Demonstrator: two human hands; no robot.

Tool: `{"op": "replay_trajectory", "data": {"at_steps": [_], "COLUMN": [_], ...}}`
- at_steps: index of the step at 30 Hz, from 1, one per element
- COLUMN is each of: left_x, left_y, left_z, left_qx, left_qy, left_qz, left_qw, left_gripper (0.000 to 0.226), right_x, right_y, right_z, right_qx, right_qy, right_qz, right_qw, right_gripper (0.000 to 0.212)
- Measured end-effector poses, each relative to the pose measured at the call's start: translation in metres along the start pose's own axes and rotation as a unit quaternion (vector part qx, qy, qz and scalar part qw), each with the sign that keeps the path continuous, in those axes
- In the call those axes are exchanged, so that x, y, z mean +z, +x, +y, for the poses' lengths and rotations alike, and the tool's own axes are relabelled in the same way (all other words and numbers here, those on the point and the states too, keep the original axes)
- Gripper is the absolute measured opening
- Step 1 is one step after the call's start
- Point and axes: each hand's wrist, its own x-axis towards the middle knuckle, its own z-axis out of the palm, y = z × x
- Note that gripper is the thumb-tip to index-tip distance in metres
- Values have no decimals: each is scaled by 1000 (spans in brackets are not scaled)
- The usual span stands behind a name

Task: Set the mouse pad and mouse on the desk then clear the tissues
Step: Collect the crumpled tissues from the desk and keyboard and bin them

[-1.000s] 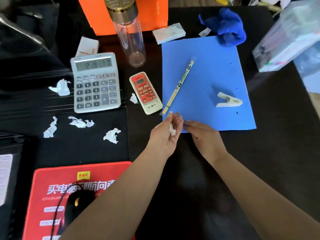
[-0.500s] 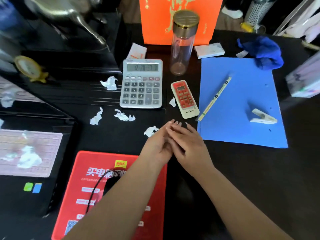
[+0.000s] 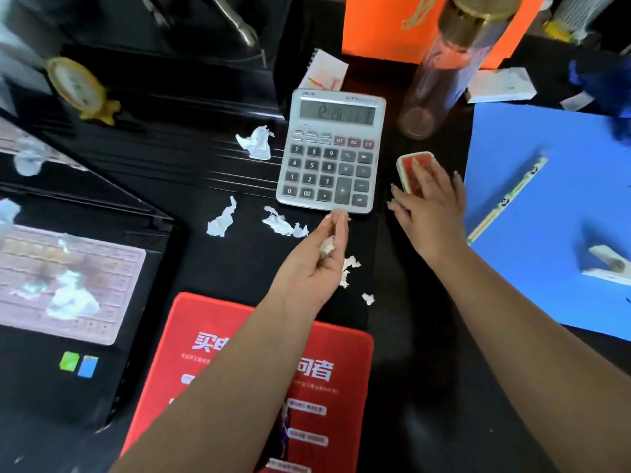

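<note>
The red mouse pad (image 3: pixel 211 322) lies at the near edge of the black desk, partly under my left forearm. The mouse is hidden beneath that arm. My left hand (image 3: pixel 314 261) is shut on a small tissue ball (image 3: pixel 327 247) just in front of the calculator. My right hand (image 3: pixel 426 209) rests with spread fingers on the red remote control (image 3: pixel 415 162). Loose crumpled tissues lie at the calculator's left (image 3: pixel 256 143), in front of it (image 3: pixel 222 220) (image 3: pixel 283 227), beside my left hand (image 3: pixel 348 268) and on the laptop (image 3: pixel 71 295).
A grey calculator (image 3: pixel 331 151) sits mid-desk, a glass bottle (image 3: pixel 440 76) behind it. To the right, a blue sheet (image 3: pixel 553 158) holds wrapped chopsticks (image 3: pixel 505 203) and a white clip (image 3: pixel 607 264). An open laptop (image 3: pixel 85 370) stands at the left, a gold clock (image 3: pixel 78 87) beyond.
My hands have parted. The right one moved forward onto the remote, the left moved toward the calculator's front edge with the tissue ball. My head turned left.
</note>
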Motion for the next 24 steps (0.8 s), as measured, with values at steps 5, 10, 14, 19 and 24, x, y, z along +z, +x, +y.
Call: {"op": "replay_trajectory", "data": {"at_steps": [5,10,14,19,24], "left_x": [2,-3,-15,-35,-51], "left_y": [5,-5,-19,-41,-59], "left_z": [1,-6,-6,-7,2], "left_qx": [5,22,32,48,45], "left_qy": [17,47,44,50,34], "left_qz": [-3,-19,-8,22,39], "left_qw": [1000,998,998,997,998], "left_gripper": [27,26,19,24,14], "right_x": [3,-28,-23,-12,-15], "right_y": [-14,-57,-117,-142,-149], "right_z": [2,-27,-58,-64,-73], "right_qx": [-35,-12,-90,-129,-75], "right_qy": [26,205,181,105,153], "right_qz": [92,50,2,-45,-7], "right_qw": [995,978,979,985,985], "right_gripper": [28,30,26,22,19]}}
